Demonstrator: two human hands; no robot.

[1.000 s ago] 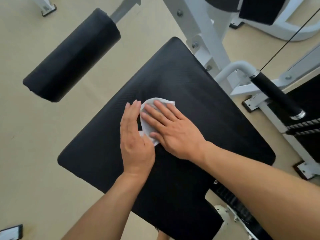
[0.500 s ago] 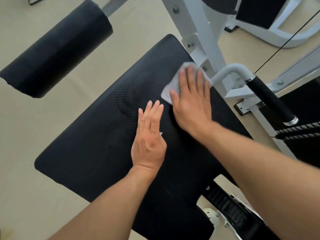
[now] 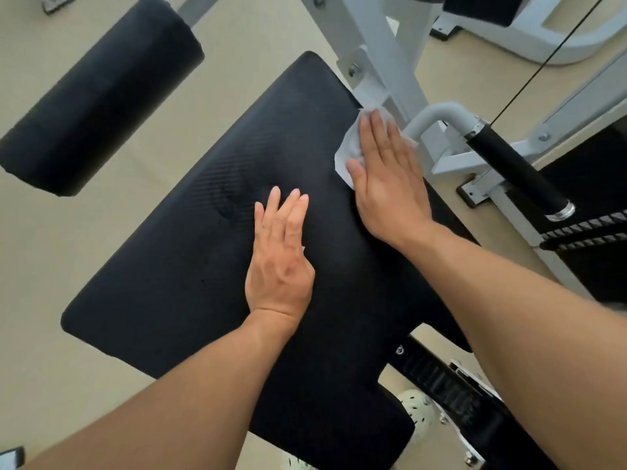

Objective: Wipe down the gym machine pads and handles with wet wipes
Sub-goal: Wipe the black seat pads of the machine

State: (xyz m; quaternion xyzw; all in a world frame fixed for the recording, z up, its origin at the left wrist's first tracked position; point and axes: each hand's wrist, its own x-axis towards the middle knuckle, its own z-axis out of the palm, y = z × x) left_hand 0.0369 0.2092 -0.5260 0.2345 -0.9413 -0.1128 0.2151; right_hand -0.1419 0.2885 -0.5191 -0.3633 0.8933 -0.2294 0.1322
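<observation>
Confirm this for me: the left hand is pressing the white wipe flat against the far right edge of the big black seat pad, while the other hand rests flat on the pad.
Wrong hand. The head view shows the right hand pressing the white wipe at the far right edge of the black seat pad; the left hand is the one resting flat on the pad.

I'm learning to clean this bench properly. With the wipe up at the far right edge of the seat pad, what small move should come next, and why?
Probably drag the right hand, flat on the wet wipe, back toward the body across the seat pad. The wipe sits at the pad's far edge, so nearer pad remains to cover.
</observation>
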